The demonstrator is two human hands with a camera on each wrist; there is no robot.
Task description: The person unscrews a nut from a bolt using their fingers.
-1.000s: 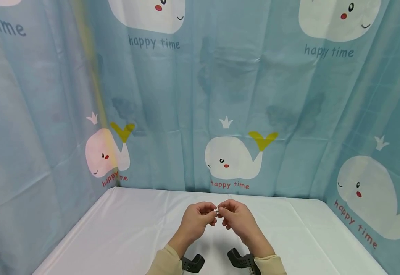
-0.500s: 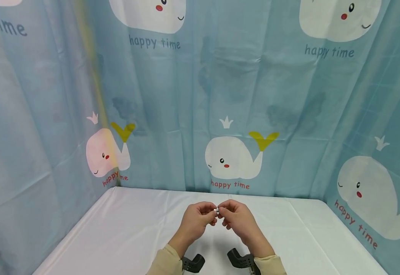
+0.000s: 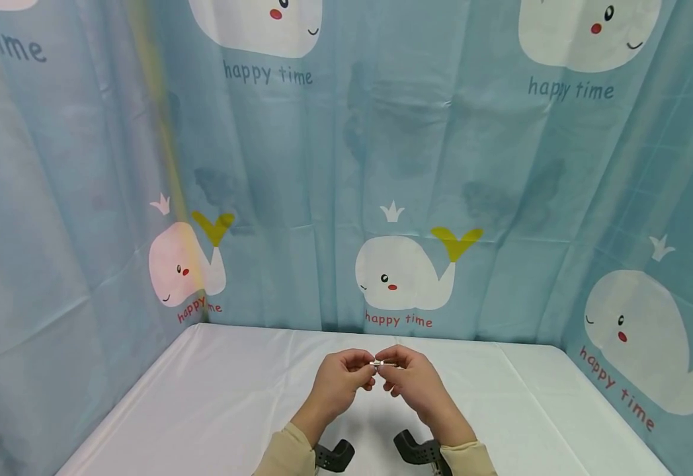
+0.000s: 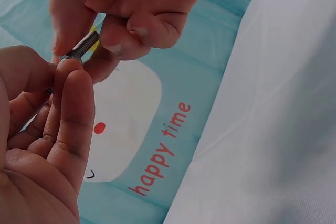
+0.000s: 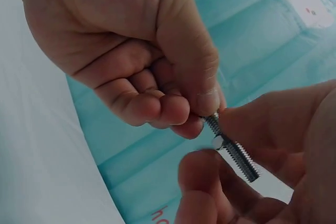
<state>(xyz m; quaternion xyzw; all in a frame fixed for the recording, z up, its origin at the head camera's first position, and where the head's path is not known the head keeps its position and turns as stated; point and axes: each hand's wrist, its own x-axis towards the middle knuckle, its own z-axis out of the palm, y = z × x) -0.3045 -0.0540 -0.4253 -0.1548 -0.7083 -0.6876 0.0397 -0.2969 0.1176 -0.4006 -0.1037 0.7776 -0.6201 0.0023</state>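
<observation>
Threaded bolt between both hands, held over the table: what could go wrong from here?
1. The bolt is held only by fingertip pinches from the left hand and right hand; either grip could slip.
2. A small nut sits on the thread; if it spins off, it may drop onto the white table and possibly roll away.
3. In the head view, fingers hide most of the bolt, so misalignment could go unnoticed.

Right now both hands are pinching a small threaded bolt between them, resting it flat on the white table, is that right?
Not quite. The left hand and the right hand do pinch the threaded bolt between them, but it is not lying on the white table. The head view shows the hands holding it up in the air above the tabletop.
</observation>
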